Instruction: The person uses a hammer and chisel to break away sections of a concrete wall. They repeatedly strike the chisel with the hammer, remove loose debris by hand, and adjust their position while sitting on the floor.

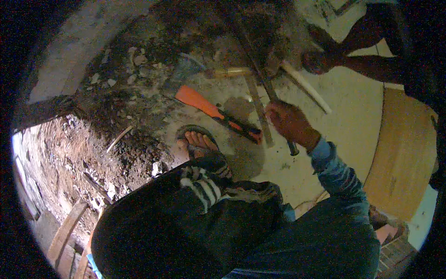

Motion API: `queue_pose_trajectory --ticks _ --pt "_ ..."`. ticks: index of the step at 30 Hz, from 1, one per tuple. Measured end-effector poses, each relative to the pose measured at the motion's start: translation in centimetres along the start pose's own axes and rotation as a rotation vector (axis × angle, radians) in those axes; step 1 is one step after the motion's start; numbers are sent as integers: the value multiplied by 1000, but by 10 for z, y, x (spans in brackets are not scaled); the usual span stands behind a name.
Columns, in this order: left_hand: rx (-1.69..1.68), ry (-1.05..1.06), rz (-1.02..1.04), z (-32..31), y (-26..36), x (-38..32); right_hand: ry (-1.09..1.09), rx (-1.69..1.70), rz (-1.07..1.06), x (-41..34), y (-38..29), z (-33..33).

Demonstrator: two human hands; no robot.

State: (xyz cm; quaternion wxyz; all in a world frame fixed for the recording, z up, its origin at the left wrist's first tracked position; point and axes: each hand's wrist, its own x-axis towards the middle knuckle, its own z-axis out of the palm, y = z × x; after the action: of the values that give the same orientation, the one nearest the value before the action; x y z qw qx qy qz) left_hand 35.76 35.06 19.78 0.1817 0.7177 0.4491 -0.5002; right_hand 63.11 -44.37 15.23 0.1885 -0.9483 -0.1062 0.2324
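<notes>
My right hand (287,120), in a blue sleeve, grips a long dark bar (256,68). The bar slants up and left into dark debris; its rounded end (293,149) sticks out below my fist. To the left, an orange-and-black tool (200,101) lies on the dusty floor, its exact kind unclear. A flat strip (258,101) lies between that tool and my fist. Beside my thigh, a pale shape shows next to a blue edge; it may be part of my left hand, mostly hidden, and I cannot tell what it holds.
Rubble and soil (136,90) cover the left side. A pale stick (306,87) and a yellowish rod (230,72) lie near the bar. Another person's limbs (334,61) reach in at upper right. A wood-coloured panel (399,150) stands right; wooden boards (68,230) lie lower left.
</notes>
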Motion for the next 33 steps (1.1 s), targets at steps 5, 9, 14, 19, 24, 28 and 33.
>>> queue_pose_trajectory --ticks 5,9,14,19,24,28,33 --pt "172 -76 -117 -29 29 -7 -177 -292 -83 -24 21 26" --pt "151 -61 -91 -27 35 -11 -171 45 -746 -19 -3 95" --pt "387 119 105 0 23 -5 -402 5 -710 -4 -17 121" --pt "-118 67 285 30 12 -17 -450 -56 -575 47 -42 95" --pt "-574 348 735 105 35 -40 -481 -40 -539 115 -104 92" --pt "-909 428 624 191 74 -33 -553 -28 -568 160 -163 110" --pt "-1347 532 798 248 143 -5 -744 -23 -523 211 -257 141"
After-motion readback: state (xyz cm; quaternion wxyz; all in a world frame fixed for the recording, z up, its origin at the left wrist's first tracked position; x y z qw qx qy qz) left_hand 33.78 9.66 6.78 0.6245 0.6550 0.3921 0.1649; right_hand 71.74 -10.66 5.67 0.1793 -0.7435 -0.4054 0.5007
